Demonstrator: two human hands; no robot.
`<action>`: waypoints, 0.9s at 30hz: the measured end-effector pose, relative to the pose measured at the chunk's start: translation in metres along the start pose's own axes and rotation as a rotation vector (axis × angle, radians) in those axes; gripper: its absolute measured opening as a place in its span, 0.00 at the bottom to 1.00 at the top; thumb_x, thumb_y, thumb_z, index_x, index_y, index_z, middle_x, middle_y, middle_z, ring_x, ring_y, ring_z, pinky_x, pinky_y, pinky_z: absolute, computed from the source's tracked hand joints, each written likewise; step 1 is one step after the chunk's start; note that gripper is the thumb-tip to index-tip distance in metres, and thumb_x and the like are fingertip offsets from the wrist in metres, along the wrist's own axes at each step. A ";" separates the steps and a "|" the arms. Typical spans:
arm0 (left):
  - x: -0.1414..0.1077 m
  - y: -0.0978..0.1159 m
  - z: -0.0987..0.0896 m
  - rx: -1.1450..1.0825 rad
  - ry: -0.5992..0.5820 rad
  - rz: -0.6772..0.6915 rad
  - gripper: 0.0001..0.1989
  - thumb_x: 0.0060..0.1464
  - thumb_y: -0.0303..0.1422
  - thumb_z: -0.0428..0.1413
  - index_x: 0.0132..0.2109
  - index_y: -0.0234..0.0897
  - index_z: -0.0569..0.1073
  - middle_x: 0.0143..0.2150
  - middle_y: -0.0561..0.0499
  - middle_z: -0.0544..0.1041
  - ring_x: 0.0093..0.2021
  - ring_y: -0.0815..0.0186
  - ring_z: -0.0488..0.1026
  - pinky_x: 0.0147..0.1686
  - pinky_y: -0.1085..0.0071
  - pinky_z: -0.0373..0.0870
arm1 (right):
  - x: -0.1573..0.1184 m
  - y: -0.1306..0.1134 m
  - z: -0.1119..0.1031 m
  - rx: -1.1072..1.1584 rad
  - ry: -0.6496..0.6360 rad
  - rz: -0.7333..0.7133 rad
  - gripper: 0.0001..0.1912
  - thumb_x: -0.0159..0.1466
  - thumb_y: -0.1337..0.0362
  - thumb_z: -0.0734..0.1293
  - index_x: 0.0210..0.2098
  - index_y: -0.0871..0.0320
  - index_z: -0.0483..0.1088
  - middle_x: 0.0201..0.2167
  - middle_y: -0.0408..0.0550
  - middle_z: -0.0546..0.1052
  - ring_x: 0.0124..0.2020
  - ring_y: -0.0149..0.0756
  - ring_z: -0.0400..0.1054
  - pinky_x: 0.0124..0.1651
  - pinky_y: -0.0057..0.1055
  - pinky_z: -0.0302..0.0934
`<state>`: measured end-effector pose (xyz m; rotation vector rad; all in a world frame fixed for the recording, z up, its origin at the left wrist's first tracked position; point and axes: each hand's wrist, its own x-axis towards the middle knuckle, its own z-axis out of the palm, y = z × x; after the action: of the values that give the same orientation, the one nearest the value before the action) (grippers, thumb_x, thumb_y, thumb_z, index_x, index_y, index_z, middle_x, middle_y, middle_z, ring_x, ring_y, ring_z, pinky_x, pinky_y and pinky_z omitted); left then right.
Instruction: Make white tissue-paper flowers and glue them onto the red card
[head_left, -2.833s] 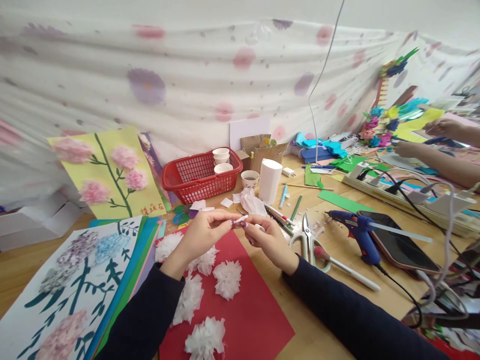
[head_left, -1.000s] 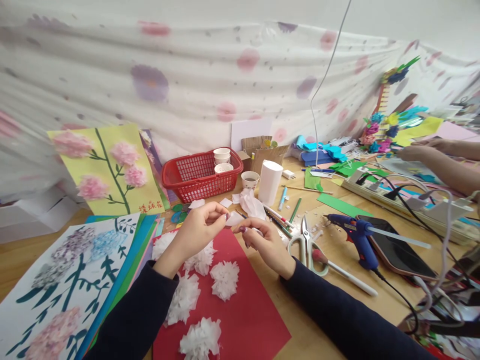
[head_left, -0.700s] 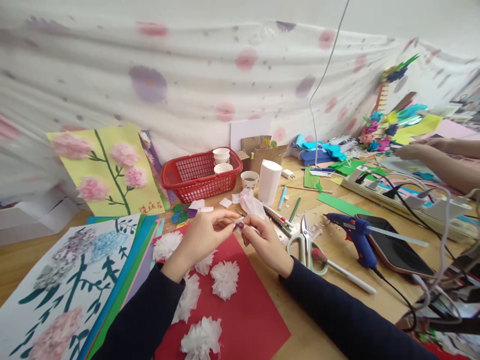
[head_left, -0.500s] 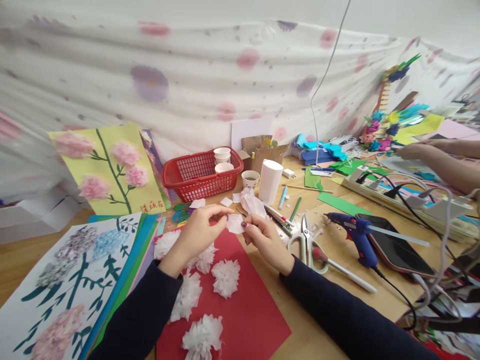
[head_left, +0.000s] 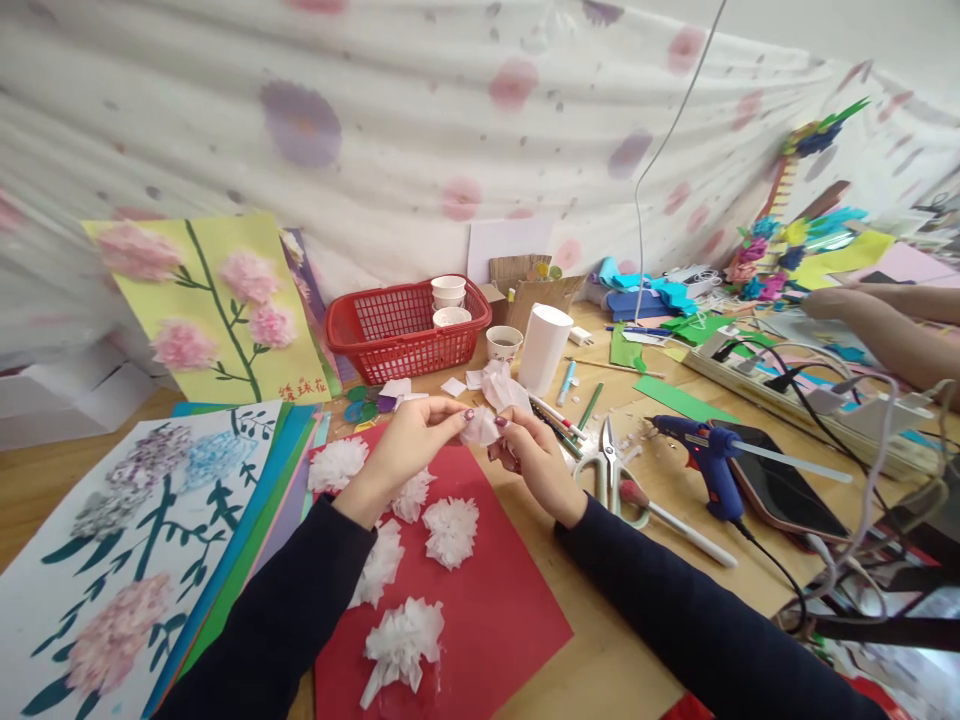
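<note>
Between my two hands is a small piece of white tissue paper [head_left: 480,428], bunched up and crumpled. My left hand [head_left: 420,440] pinches its left side between thumb and fingers. On its right side, the thumb and curled fingers of my right hand [head_left: 534,455] grip it. Below the hands lies a red sheet of card [head_left: 510,590]. Several ruffled white paper flowers rest on it, among them one near the middle [head_left: 451,532] and one at the front [head_left: 405,645]. Just behind my hands sits a heap of loose tissue paper [head_left: 504,386].
Scissors [head_left: 609,470], a white-handled brush [head_left: 686,530] and a blue glue gun [head_left: 709,460] lie at the right. A red basket [head_left: 405,330], a paper cup [head_left: 504,343] and a white paper roll [head_left: 544,348] stand behind. Another person's arm [head_left: 885,325] reaches in at far right.
The tissue piece, flatter and square before, is now bunched up, with my left fingertips closed on it. The view has shifted slightly.
</note>
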<state>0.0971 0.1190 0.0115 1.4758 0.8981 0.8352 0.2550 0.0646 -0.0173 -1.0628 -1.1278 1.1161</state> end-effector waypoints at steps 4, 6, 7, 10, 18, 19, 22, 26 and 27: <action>0.004 0.001 -0.009 -0.049 0.083 -0.022 0.07 0.50 0.32 0.63 0.36 0.32 0.78 0.32 0.49 0.81 0.32 0.67 0.78 0.42 0.66 0.77 | 0.002 0.001 -0.002 0.074 0.061 -0.013 0.11 0.56 0.57 0.64 0.23 0.54 0.61 0.15 0.38 0.64 0.16 0.27 0.48 0.21 0.28 0.39; 0.006 -0.003 -0.011 -0.070 0.118 -0.035 0.08 0.49 0.31 0.63 0.37 0.32 0.77 0.31 0.50 0.81 0.30 0.68 0.77 0.41 0.67 0.78 | 0.003 0.003 -0.003 0.128 0.095 -0.004 0.11 0.55 0.58 0.65 0.22 0.54 0.60 0.14 0.37 0.62 0.15 0.25 0.47 0.21 0.28 0.37; 0.008 -0.007 -0.011 -0.070 0.135 -0.044 0.07 0.49 0.30 0.63 0.37 0.32 0.76 0.30 0.51 0.80 0.29 0.69 0.77 0.39 0.67 0.78 | 0.004 0.003 -0.003 0.150 0.116 0.005 0.11 0.54 0.58 0.65 0.21 0.55 0.60 0.14 0.37 0.62 0.15 0.25 0.47 0.20 0.27 0.37; 0.012 -0.024 -0.006 -0.020 0.162 -0.073 0.07 0.51 0.26 0.61 0.39 0.32 0.74 0.29 0.52 0.78 0.26 0.69 0.76 0.37 0.66 0.78 | 0.006 0.005 -0.004 0.181 0.185 0.026 0.12 0.53 0.58 0.67 0.21 0.55 0.59 0.14 0.36 0.60 0.14 0.23 0.46 0.19 0.26 0.36; 0.009 -0.023 -0.002 0.194 0.142 0.080 0.12 0.54 0.26 0.57 0.47 0.36 0.76 0.51 0.44 0.78 0.55 0.59 0.74 0.57 0.59 0.69 | 0.008 0.008 -0.004 0.132 0.167 0.095 0.18 0.54 0.53 0.71 0.21 0.56 0.61 0.14 0.35 0.59 0.15 0.22 0.45 0.19 0.26 0.34; 0.006 -0.015 -0.004 0.252 0.098 0.157 0.12 0.55 0.28 0.56 0.47 0.36 0.77 0.52 0.44 0.78 0.54 0.59 0.75 0.58 0.60 0.69 | 0.008 0.008 -0.004 0.118 0.158 0.097 0.20 0.54 0.52 0.72 0.20 0.56 0.61 0.15 0.35 0.59 0.15 0.22 0.45 0.19 0.26 0.34; -0.003 0.003 -0.004 0.355 -0.003 0.308 0.12 0.55 0.33 0.59 0.46 0.37 0.79 0.49 0.46 0.80 0.50 0.59 0.77 0.54 0.62 0.71 | 0.006 0.009 -0.003 0.092 0.123 0.087 0.23 0.55 0.47 0.72 0.20 0.56 0.61 0.15 0.36 0.58 0.15 0.22 0.44 0.19 0.27 0.35; -0.009 0.008 0.003 0.394 0.001 0.334 0.11 0.53 0.34 0.62 0.43 0.39 0.81 0.46 0.47 0.82 0.47 0.59 0.78 0.50 0.64 0.74 | 0.004 0.007 -0.001 0.122 0.046 0.052 0.21 0.58 0.45 0.69 0.24 0.56 0.66 0.14 0.35 0.58 0.14 0.24 0.43 0.19 0.28 0.35; -0.009 0.006 0.005 0.379 0.006 0.327 0.09 0.53 0.34 0.61 0.42 0.39 0.81 0.45 0.48 0.82 0.46 0.59 0.79 0.49 0.65 0.74 | 0.003 0.006 -0.001 0.131 0.031 0.039 0.21 0.59 0.45 0.68 0.26 0.57 0.67 0.13 0.36 0.58 0.14 0.24 0.44 0.19 0.28 0.35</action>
<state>0.0979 0.1082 0.0175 1.9895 0.8629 0.9404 0.2556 0.0685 -0.0225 -1.0005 -0.9993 1.1835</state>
